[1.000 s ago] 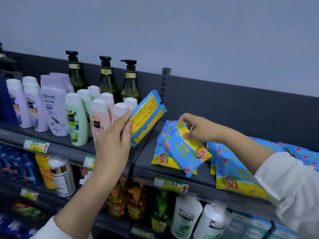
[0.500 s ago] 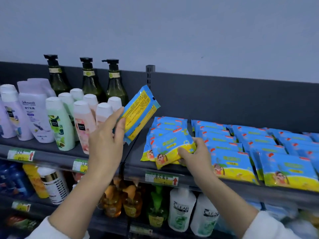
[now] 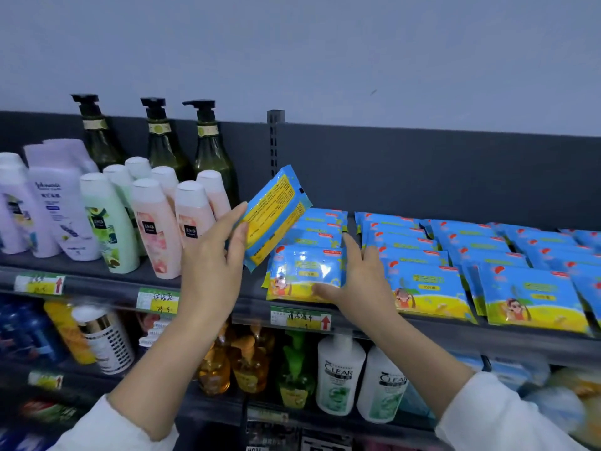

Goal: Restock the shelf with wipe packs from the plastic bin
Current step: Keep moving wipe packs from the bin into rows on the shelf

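Observation:
My left hand (image 3: pixel 213 271) holds a blue and yellow wipe pack (image 3: pixel 274 216) tilted upright, its printed back facing me, just above the shelf (image 3: pixel 250 307). My right hand (image 3: pixel 361 281) grips the right edge of the front wipe pack (image 3: pixel 302 275) of the leftmost row, thumb on top near its lower right corner. Several rows of the same wipe packs (image 3: pixel 471 255) lie flat and overlapping along the shelf to the right. The plastic bin is out of view.
Lotion bottles (image 3: pixel 156 222) and dark green pump bottles (image 3: pixel 211 151) stand left of the shelf divider (image 3: pixel 274 141). Price tags (image 3: pixel 300 317) run along the shelf edge. White shampoo bottles (image 3: pixel 340 372) and orange bottles (image 3: pixel 247 362) fill the shelf below.
My right hand has pushed the loose front pack flat and square onto the leftmost row. My left hand kept its pack raised. The camera has shifted a little to the right.

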`<state>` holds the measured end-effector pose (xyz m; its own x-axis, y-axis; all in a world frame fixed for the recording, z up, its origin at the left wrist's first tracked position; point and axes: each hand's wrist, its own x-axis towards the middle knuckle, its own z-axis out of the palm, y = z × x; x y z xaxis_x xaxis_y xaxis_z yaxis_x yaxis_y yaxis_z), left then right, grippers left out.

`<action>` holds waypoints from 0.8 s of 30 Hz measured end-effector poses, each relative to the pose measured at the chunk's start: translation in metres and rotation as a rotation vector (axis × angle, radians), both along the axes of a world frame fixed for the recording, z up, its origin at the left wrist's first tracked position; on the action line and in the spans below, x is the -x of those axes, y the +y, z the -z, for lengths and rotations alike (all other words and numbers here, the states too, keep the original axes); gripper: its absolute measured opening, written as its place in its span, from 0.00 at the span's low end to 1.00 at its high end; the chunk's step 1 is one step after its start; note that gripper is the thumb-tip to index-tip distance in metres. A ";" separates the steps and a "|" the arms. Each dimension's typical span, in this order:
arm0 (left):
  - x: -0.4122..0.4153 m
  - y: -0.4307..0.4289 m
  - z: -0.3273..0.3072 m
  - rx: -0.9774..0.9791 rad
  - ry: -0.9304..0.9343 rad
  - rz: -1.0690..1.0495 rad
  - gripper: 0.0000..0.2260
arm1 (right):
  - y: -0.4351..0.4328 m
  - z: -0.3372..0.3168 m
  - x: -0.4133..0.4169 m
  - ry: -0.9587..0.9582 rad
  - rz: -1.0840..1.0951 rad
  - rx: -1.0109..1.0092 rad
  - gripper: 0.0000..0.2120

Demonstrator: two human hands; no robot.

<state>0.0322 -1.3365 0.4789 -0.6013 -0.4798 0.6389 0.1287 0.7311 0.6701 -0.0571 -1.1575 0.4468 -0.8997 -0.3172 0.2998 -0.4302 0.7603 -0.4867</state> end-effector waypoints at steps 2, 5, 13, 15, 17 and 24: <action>-0.001 0.002 0.000 0.007 0.009 0.007 0.15 | -0.001 -0.003 0.004 0.109 -0.077 -0.120 0.44; -0.003 0.003 0.001 0.015 0.016 0.016 0.15 | -0.006 -0.008 0.011 0.078 -0.248 -0.313 0.38; -0.002 -0.001 0.002 -0.002 0.028 0.018 0.15 | -0.024 -0.024 0.021 0.038 -0.245 -0.408 0.38; -0.002 -0.002 0.003 0.000 0.027 0.017 0.15 | -0.025 -0.027 0.027 -0.069 -0.274 -0.390 0.40; -0.002 -0.004 0.003 0.003 0.023 0.011 0.15 | -0.026 -0.027 0.030 -0.109 -0.270 -0.378 0.40; -0.003 -0.009 0.004 0.005 0.004 -0.009 0.14 | -0.033 -0.024 0.036 -0.024 -0.180 -0.339 0.35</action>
<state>0.0356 -1.3454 0.4748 -0.5942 -0.4816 0.6442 0.1252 0.7357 0.6656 -0.0927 -1.1907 0.4706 -0.8263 -0.5479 0.1307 -0.5628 0.7933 -0.2323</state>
